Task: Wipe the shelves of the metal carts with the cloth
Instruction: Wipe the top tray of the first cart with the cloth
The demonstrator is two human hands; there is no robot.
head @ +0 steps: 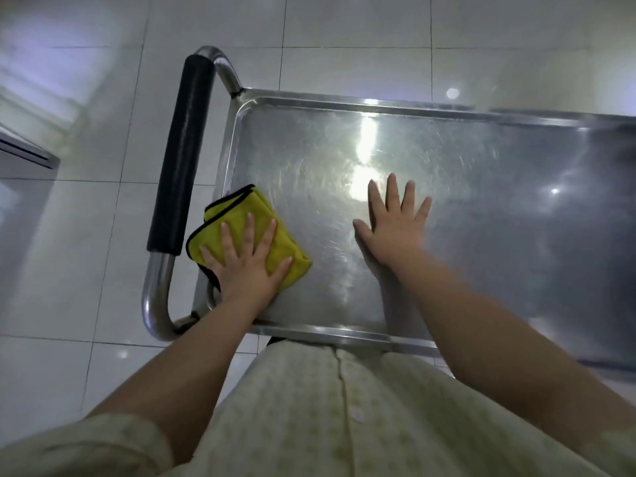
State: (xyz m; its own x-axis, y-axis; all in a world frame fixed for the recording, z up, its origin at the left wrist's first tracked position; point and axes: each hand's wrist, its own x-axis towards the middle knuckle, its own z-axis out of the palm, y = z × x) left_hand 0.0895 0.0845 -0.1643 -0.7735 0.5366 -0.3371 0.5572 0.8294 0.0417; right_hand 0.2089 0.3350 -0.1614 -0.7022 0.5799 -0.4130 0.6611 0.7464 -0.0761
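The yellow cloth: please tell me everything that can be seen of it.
The yellow cloth looks like soft microfibre with a black stitched edge. It is folded into layers and lies flat on the metal shelf, in the corner nearest the black-padded handle. The left hand presses on it, fingers spread. The right hand rests apart from it.

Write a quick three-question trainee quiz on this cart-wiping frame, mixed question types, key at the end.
1. True or false: the left hand presses flat on the yellow cloth.
2. Where does the cloth lie on the shelf?
A. near the corner by the black handle
B. in the middle
C. at the far rim
3. Fill in: the right hand rests open on the bare ____.

Key
1. True; the fingers are spread on top of it.
2. A.
3. Shelf; it touches no cloth.
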